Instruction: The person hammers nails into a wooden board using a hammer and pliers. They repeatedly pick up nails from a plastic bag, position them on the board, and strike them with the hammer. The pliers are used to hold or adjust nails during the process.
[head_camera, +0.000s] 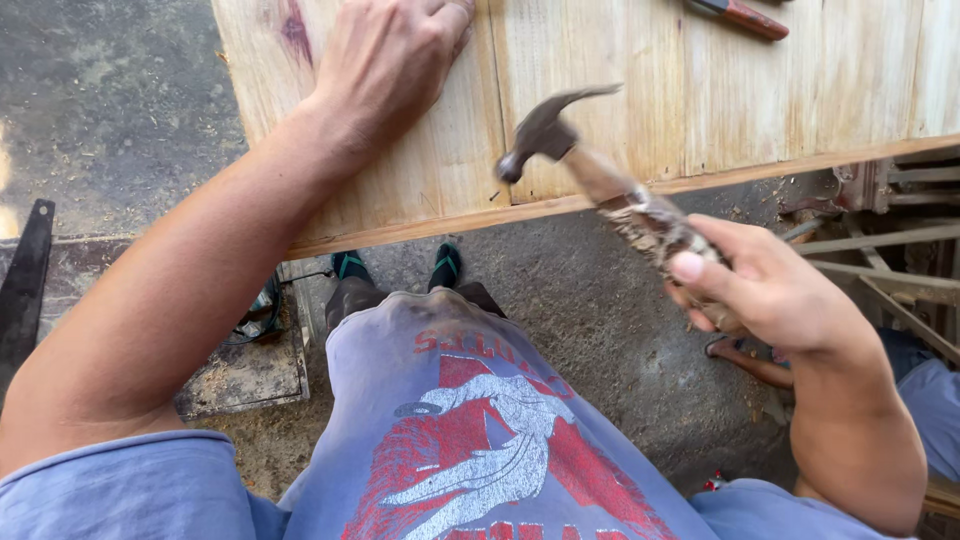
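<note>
Right hand (765, 285), at the centre right of the frame, is wrapped shut around the frayed lower end of a wooden-handled claw hammer with a dark steel head (590, 165). The thumb lies along the handle and the head hangs in the air just above the near edge of the work. Its striking face points down toward a small dark nail (494, 195) that seems to stand at the seam near that edge, though it is too small to be sure.

Left hand (385, 60), at the upper middle, lies palm down and flat on the pale wooden plank panel (700, 100), fingers together, pressing it steady and holding nothing.

Judging from this, the handle wrap looks ragged where the grip sits, so the hammer could twist or slip in the fist and land off the nail, bending it or denting the plank. The nail sits close to the panel's edge, where a hard blow might split the wood. The pressing hand is near the strike line, so a glancing blow could reach its fingers.

Below the panel, green-strapped sandals (400, 265) stand on the grey concrete floor (600, 320), right under any dropped tool. A red-handled tool (745, 17) lies on the panel at the upper right, well apart.
</note>
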